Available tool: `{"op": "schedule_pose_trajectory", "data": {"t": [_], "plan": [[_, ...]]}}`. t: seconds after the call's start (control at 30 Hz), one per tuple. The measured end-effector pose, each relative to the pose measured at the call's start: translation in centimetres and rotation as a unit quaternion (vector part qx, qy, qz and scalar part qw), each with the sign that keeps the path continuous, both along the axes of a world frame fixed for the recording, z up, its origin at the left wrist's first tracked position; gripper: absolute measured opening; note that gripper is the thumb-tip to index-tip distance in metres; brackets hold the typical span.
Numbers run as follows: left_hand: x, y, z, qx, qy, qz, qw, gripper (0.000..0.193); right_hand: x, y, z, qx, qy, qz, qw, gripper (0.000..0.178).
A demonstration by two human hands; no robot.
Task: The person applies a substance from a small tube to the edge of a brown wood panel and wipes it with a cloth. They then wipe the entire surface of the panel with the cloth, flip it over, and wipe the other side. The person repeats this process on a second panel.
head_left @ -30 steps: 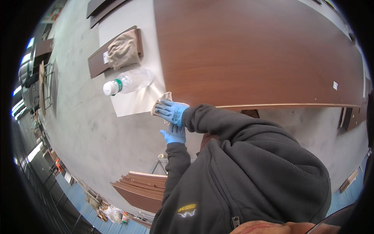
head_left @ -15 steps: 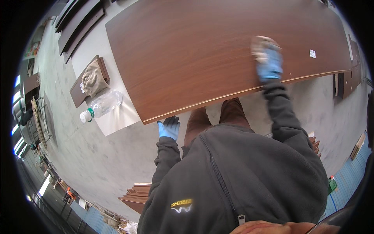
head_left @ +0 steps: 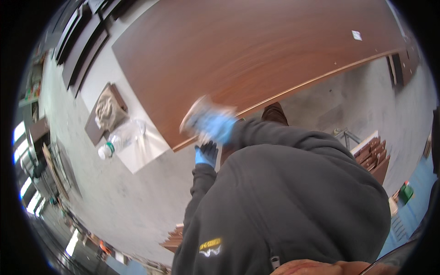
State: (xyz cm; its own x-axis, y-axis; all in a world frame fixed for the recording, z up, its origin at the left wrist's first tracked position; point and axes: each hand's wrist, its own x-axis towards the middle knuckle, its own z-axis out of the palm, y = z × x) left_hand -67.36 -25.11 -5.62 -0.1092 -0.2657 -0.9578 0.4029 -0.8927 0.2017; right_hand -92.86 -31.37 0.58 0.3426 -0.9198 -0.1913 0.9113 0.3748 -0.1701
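A large reddish-brown wood panel (head_left: 256,50) lies flat before me, a small white label (head_left: 356,35) at its right. My right hand (head_left: 215,124), in a light blue glove, is at the panel's near left corner. It is closed on a pale cloth (head_left: 194,112) pressed to the surface; motion smears both. Just below that corner is my left hand (head_left: 206,155), in a blue and black glove. Its fingers are stretched out and apart, close to the panel's edge, and it holds nothing. Whether they touch the edge I cannot tell.
Left of the panel, a clear plastic bottle (head_left: 121,140) lies by a crumpled beige cloth (head_left: 109,110) on small brown boards (head_left: 95,127). Dark boards (head_left: 85,52) are stacked at the far left. More brown pieces (head_left: 373,153) stand to my right, near a green container (head_left: 406,192).
My right hand has swept the cloth leftward across the panel, from its right part to the near left corner. My left hand stays by that corner. The view has tilted slightly.
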Motion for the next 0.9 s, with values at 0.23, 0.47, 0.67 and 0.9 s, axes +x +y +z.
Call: {"op": "schedule_pose_trajectory", "data": {"t": [0.23,0.47,0.67,0.9], "plan": [[5.2,2.8,-0.2,-0.004,-0.022,-0.127,0.992,0.067,17.0,-1.7,-6.0,0.47,-0.745,0.075,0.467,0.053],[4.8,1.9,0.9,-0.034,-0.106,-0.361,0.926,0.055,2.1,-0.2,-3.9,0.517,-0.723,0.215,-0.405,0.052],[-11.5,0.2,6.6,-0.194,-0.114,-0.565,0.793,0.046,-31.2,9.1,0.2,0.14,-0.91,0.085,-0.382,0.03],[-42.8,-2.6,14.0,-0.55,-0.296,-0.49,0.609,0.049,-54.2,15.5,7.0,0.001,-0.968,-0.089,-0.236,0.02]]}}
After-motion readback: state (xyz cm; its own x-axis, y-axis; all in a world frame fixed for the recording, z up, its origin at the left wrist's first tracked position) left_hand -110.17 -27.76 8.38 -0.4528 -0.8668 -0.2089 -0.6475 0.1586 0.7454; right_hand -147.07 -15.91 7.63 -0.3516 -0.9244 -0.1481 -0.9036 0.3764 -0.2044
